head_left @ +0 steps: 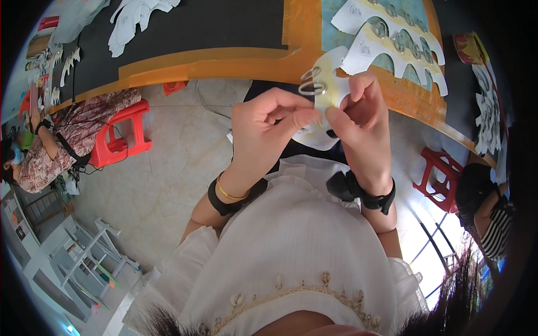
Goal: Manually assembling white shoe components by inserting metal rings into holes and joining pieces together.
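A white card (333, 63) with a scalloped edge and yellowish patches is held up in front of the table's near edge. Thin metal rings (312, 88) stick out from its upper left side. My right hand (367, 120) pinches the card between thumb and fingers on its right side. On the other side, my left hand (260, 120) is closed in a pinch, thumb and fingertips against the card. What lies between those left fingertips is too small to make out.
Similar scalloped cards with rings (386, 47) lie on a teal mat bordered by orange tape (302, 31). White cut pieces (131, 25) are on the black tabletop (224, 28). Red stools (120, 137) stand either side, with a person (50, 154) left and another (482, 204) right.
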`<action>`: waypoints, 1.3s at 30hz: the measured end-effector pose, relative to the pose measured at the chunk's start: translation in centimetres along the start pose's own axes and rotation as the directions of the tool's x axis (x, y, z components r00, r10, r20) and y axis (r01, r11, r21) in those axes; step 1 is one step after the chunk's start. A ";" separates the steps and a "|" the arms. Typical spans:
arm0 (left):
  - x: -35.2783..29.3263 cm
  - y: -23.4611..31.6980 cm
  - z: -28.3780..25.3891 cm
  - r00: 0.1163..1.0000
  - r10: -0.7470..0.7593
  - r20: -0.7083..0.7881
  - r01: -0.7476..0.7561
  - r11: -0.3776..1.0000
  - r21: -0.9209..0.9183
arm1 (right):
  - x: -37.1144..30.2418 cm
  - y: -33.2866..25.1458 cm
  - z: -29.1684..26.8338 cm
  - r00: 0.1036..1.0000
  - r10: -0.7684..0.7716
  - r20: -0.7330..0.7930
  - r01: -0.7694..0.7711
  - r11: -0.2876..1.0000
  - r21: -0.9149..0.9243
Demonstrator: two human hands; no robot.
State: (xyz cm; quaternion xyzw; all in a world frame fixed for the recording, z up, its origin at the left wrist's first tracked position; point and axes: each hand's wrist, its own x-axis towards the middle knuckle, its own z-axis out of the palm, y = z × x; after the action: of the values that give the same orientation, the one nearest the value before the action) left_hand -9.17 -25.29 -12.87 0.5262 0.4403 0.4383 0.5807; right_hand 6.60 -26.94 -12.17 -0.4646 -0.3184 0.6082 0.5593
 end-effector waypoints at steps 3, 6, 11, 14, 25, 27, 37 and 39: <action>0.3 -0.6 -0.7 0.957 0.257 0.132 -0.261 0.965 0.015 | -0.3 -0.3 -0.1 0.961 0.238 0.141 -0.274 0.893 0.356; 0.3 -0.6 -0.1 0.975 0.203 0.089 -0.203 0.979 -0.004 | -0.3 -0.1 -0.6 0.983 0.169 0.076 -0.181 0.965 0.189; 0.4 -0.6 0.0 0.976 -0.179 0.126 0.206 0.947 -0.249 | 0.3 -0.9 -0.7 0.982 -0.186 0.043 0.189 0.907 -0.376; 1.1 -0.4 -0.4 0.930 -0.284 0.233 0.352 0.871 -0.344 | 0.8 -1.6 -0.9 0.967 -0.225 0.118 0.253 0.869 -0.424; 4.6 1.5 1.8 0.988 -0.086 0.129 0.146 0.795 -0.588 | 2.2 -4.7 -1.1 0.710 -0.694 0.119 0.582 0.485 -0.653; 5.9 4.4 1.1 0.980 -0.044 0.193 0.143 0.829 -0.541 | 2.2 -8.0 0.4 0.523 -0.817 0.241 0.609 0.161 -0.777; 14.0 10.0 3.1 0.954 0.083 0.289 0.047 0.908 -0.416 | 8.1 -15.5 -0.9 0.311 -0.686 0.658 0.652 -0.349 -0.673; 14.9 10.6 2.9 0.948 0.089 0.306 0.041 0.918 -0.394 | 9.1 -16.1 -0.9 0.334 -0.662 0.670 0.651 -0.352 -0.672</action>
State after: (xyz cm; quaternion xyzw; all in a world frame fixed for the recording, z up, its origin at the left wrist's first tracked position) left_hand -3.44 -10.75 -2.84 0.4673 0.2370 0.4346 0.7326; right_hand 14.11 -15.38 0.18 -0.4113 -0.8029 -0.1654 0.3987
